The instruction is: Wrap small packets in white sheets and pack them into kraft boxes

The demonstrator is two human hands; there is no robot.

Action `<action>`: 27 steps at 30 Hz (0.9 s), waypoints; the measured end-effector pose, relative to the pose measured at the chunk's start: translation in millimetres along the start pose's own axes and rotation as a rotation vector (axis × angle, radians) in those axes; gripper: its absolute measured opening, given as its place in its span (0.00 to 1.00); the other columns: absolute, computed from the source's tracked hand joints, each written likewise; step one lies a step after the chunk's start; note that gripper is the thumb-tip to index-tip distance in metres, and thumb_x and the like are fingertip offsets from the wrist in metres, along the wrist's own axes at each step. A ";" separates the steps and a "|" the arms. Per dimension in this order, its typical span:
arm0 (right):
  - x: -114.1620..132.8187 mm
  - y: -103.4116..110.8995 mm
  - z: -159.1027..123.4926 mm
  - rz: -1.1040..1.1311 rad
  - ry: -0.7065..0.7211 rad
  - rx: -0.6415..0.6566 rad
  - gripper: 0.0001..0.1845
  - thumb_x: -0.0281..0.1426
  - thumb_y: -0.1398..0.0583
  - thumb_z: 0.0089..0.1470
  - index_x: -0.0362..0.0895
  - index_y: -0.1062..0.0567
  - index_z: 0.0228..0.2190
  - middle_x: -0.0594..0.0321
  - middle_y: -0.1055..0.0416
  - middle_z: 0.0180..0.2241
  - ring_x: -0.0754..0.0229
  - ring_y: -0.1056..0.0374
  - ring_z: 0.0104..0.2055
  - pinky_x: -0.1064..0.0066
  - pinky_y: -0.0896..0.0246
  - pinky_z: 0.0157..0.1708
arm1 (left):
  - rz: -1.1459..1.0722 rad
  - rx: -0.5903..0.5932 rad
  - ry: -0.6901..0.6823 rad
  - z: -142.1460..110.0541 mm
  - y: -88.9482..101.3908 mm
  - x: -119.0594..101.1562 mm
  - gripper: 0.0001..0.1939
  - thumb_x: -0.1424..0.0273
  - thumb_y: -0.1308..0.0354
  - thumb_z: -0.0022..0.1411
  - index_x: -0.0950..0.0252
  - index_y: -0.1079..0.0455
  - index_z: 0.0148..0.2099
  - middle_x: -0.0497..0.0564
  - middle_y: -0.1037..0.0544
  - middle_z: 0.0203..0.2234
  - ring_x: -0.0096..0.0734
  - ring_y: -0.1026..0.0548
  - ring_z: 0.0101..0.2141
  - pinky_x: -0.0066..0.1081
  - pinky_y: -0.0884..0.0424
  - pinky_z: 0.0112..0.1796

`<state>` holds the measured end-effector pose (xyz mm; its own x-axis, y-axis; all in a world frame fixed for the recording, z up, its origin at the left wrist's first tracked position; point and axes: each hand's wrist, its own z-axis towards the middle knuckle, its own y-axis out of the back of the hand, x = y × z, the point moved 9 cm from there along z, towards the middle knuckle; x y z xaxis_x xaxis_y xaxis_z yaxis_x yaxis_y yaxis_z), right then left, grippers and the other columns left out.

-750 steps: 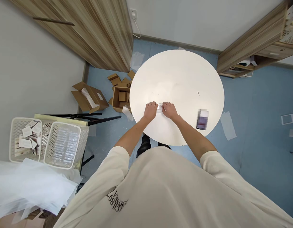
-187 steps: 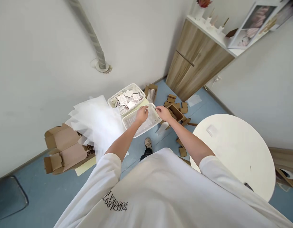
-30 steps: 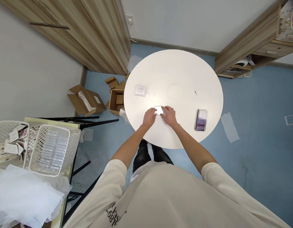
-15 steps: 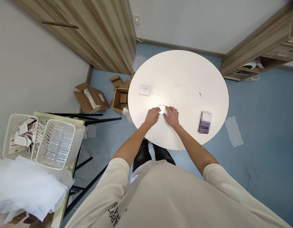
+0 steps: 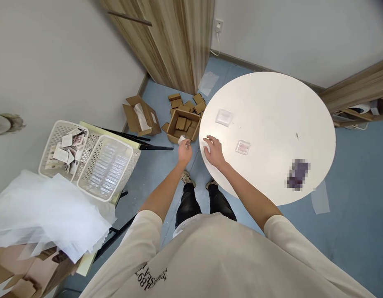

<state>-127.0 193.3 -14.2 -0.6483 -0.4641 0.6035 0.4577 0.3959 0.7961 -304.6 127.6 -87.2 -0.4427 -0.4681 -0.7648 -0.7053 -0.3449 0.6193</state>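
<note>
A small clear case [image 5: 242, 147] with a pinkish-red pattern lies on the round white table [image 5: 272, 103], apart from both hands. My right hand [image 5: 213, 151] hovers at the table's left edge, fingers spread and holding nothing. Beyond the table, over the floor, is my left hand [image 5: 185, 152], its fingers loosely bent with nothing visible in them. A crumpled white sheet [image 5: 181, 139] shows just behind its fingertips. Farther back on the table rests a second clear, whitish case [image 5: 224, 117].
Left, a stand holds a basket of clear cases [image 5: 105, 167], a basket of cards [image 5: 63, 151] and white sheets [image 5: 54, 211]. Cardboard boxes [image 5: 182, 124] and an opened carton [image 5: 140, 116] sit on the floor. A pixelated dark object [image 5: 298, 174] lies on the table's right side.
Both hands have let go of the small case, which stays on the table, and moved left. My view has turned left too. Red pattern now shows on the case where glare was.
</note>
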 end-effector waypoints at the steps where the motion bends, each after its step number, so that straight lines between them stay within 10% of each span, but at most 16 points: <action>1: 14.0 -14.7 6.4 -0.001 0.009 0.025 0.27 0.36 0.54 0.70 0.50 0.34 0.65 0.50 0.41 0.66 0.44 0.43 0.65 0.49 0.43 0.62 | 0.005 0.007 0.055 2.1 8.7 18.5 0.19 0.75 0.52 0.69 0.62 0.28 0.58 0.59 0.23 0.54 0.41 0.24 0.53 0.42 0.26 0.56; 6: 57.0 -104.1 41.5 0.011 -0.033 0.117 0.26 0.33 0.50 0.67 0.48 0.31 0.63 0.52 0.38 0.65 0.43 0.41 0.64 0.50 0.41 0.61 | 0.024 0.066 0.132 9.3 41.8 81.8 0.22 0.74 0.51 0.68 0.62 0.30 0.62 0.60 0.24 0.56 0.42 0.25 0.56 0.45 0.28 0.59; 10: 35.0 -195.7 66.7 -0.016 -0.237 0.244 0.25 0.31 0.49 0.65 0.45 0.28 0.60 0.48 0.32 0.61 0.42 0.36 0.61 0.50 0.37 0.57 | 0.004 0.093 0.189 22.2 47.5 130.2 0.23 0.74 0.51 0.68 0.62 0.32 0.64 0.61 0.26 0.59 0.41 0.24 0.56 0.43 0.28 0.58; 20: -85.2 -391.8 120.0 -0.133 -0.504 0.389 0.22 0.30 0.47 0.63 0.43 0.26 0.56 0.46 0.31 0.59 0.44 0.35 0.60 0.52 0.37 0.56 | 0.011 0.191 0.226 100.1 -35.9 277.0 0.24 0.74 0.50 0.69 0.65 0.32 0.65 0.62 0.27 0.63 0.43 0.29 0.63 0.45 0.34 0.64; 27: -121.1 -479.3 159.0 -0.185 -0.378 0.439 0.22 0.28 0.45 0.59 0.45 0.23 0.53 0.45 0.35 0.63 0.40 0.42 0.66 0.44 0.43 0.61 | 0.051 0.192 0.146 132.1 -70.6 343.7 0.26 0.76 0.49 0.67 0.62 0.32 0.65 0.60 0.27 0.61 0.46 0.30 0.64 0.48 0.35 0.64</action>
<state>-364.6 185.7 -475.9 -0.9010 -0.2748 0.3357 0.0754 0.6627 0.7451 -480.1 98.5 -417.2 -0.4059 -0.5981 -0.6910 -0.7824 -0.1634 0.6010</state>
